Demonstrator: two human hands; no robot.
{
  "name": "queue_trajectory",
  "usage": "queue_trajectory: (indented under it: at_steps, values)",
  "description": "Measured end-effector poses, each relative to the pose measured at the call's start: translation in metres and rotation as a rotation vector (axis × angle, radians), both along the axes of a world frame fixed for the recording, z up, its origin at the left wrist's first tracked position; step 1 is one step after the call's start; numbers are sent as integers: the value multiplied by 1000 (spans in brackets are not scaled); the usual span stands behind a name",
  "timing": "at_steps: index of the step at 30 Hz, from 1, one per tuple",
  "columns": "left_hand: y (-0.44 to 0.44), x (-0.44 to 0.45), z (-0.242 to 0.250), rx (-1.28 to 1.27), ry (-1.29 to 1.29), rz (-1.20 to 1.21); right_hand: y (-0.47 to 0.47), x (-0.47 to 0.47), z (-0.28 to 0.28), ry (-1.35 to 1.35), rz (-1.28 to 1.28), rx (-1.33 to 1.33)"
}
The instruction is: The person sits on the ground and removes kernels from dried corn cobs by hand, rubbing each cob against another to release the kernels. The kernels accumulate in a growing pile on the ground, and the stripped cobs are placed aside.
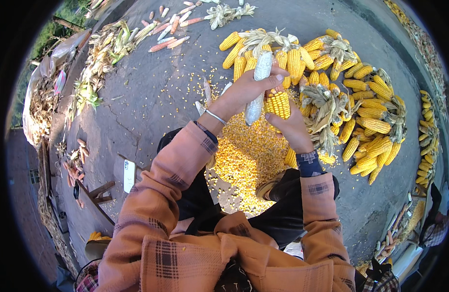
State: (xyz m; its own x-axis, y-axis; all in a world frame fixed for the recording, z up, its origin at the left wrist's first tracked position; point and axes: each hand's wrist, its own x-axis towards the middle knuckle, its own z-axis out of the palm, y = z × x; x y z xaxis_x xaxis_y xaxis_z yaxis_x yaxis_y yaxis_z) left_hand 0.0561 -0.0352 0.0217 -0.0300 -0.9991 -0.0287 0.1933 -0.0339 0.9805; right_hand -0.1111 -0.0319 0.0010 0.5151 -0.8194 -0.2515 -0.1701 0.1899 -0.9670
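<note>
A bare whitish corn cob (254,106) is gripped in my left hand (252,85), pointing up and down in the view. Just right of it, my right hand (292,126) holds a partly shelled ear of corn (278,103), its lower part still covered in yellow kernels and its upper part bare and reddish. The two cobs lie side by side and seem to touch. My left fingers reach behind the whitish cob toward the ear's bare end, partly hidden. Below both hands, a heap of loose yellow kernels (242,157) spreads over the ground between my feet.
Bundles of yellow corn ears (374,124) tied by their husks lie right and ahead. Bare cobs (169,42) and dry husks (100,54) lie at the upper left. A white phone (129,176) is at my left. Other people's patterned clothing (434,230) shows at the lower edges.
</note>
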Motion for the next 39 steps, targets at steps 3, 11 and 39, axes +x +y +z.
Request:
queue_trajectory:
  at_steps: [3,11,39]
  values:
    - [7,-12,6,2,-40,-16,-1,6,-24,99,-127,-557]
    - [6,-23,-33,-82,-518,340,8,7,-12,427,-23,-455]
    - [4,-7,-21,-124,-336,240,2,-3,1,-281,117,315]
